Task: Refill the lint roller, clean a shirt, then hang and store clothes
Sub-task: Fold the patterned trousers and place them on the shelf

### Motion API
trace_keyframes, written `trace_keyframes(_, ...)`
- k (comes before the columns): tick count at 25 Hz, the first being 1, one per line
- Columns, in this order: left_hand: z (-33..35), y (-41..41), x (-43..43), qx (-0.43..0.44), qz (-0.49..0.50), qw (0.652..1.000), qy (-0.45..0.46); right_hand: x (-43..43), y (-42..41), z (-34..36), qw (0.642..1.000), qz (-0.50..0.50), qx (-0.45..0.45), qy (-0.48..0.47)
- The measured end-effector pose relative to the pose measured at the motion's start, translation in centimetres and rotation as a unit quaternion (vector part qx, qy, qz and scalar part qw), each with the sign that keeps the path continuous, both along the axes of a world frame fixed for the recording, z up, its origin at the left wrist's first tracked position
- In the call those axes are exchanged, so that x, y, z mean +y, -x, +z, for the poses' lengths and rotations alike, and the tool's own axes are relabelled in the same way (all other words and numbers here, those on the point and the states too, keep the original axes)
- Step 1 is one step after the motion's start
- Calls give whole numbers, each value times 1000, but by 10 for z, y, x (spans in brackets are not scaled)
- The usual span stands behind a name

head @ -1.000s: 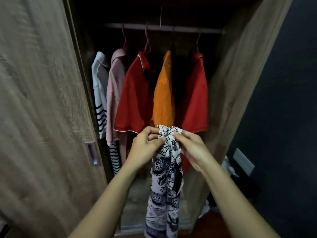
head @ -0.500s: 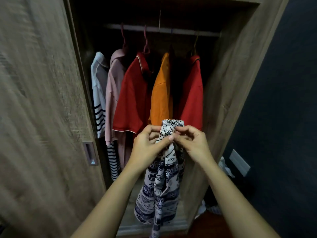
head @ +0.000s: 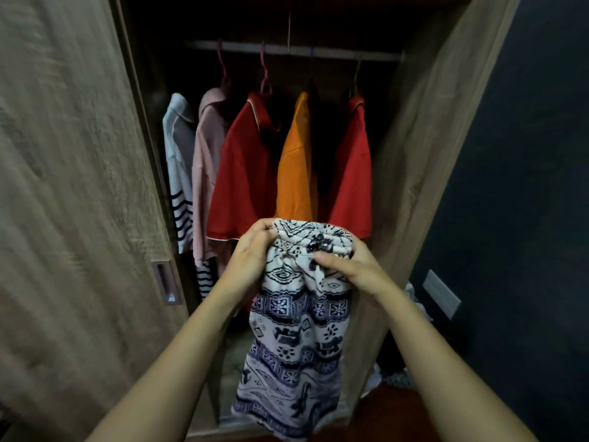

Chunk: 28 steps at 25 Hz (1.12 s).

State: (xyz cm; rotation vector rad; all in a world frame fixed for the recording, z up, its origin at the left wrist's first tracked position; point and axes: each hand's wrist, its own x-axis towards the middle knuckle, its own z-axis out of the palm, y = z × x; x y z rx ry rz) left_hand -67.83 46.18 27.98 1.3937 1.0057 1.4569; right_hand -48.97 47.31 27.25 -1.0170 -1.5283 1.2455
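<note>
Wood-grain wardrobe [head: 414, 154] fills your view, its sliding door [head: 63, 186] pushed to 9 o'clock with a recessed metal handle [head: 165, 282] on its edge. A dark blue wall [head: 526, 186] stands at 3 o'clock, carrying a pale rectangular wall plate [head: 441, 293].

Up at 12 o'clock a pale hanging rail [head: 293, 51] crosses the opening. From it hang, running from 10 toward 2 o'clock, a white shirt with navy stripes [head: 178, 161], a pale pink shirt [head: 204, 173], a red polo shirt with light piping [head: 242, 173], an orange shirt [head: 294, 173] and a second red shirt [head: 350, 173], all close together.

Your white-and-navy patterned cloth garment [head: 296, 339] hangs in front of the opening at 6 o'clock, its gathered top edge just below the hems of the red and orange shirts.

Your left hand [head: 251, 253] curls its fingers around the 9 o'clock end of that top edge. Your right hand [head: 353, 269] pinches the 3 o'clock end, thumb lying across the front and fingers tucked behind the fabric.
</note>
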Motion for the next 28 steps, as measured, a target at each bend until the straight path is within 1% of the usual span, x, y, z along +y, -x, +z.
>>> trace_keyframes(1,1,3,1,13,26,1000,-2,1,2,1,1000,-18,-2,-22)
trace_keyframes(2,0,6,3,47,62,997,-10,1,4,2,998,-46,-10,-45)
trace_keyframes(4,-3,10,6,136,128,981,-46,1,7,6,989,-100,-63,-84)
trace_keyframes(6,-5,10,4,184,156,966,-92,-1,4,12,975,-129,-128,-127)
trace_keyframes(7,-6,8,3,185,142,966,-112,-4,1,17,963,-134,-174,-157)
trace_keyframes(9,-2,3,-1,191,84,965,-158,-11,-4,31,925,-92,-309,-204)
trace_keyframes(10,0,1,-2,205,55,962,-175,-12,-5,38,898,-64,-383,-208)
trace_keyframes(11,2,-2,-2,214,31,959,-185,-11,-4,44,875,-44,-437,-205)
trace_keyframes(12,2,-3,0,217,15,958,-188,-9,-2,48,866,-30,-460,-196)
trace_keyframes(13,3,-3,2,213,13,958,-189,-5,-1,49,870,-15,-454,-189)
trace_keyframes(14,2,-2,4,213,23,958,-190,-1,1,50,882,0,-432,-189)
trace_keyframes(15,-1,0,7,216,39,957,-191,3,2,49,886,11,-420,-197)
trace_keyframes(16,-3,4,9,224,56,953,-195,8,4,49,879,24,-426,-212)
trace_keyframes(19,-14,16,15,216,90,950,-207,18,13,56,834,63,-487,-253)
trace_keyframes(23,-16,23,18,182,132,950,-215,24,27,52,798,30,-519,-305)
trace_keyframes(25,-20,31,14,196,101,957,-187,26,31,50,786,43,-529,-315)
trace_keyframes(27,-29,43,8,172,28,977,-121,27,35,57,760,91,-555,-325)
trace_keyframes(28,-36,49,6,174,-11,981,-81,29,37,63,749,109,-564,-331)
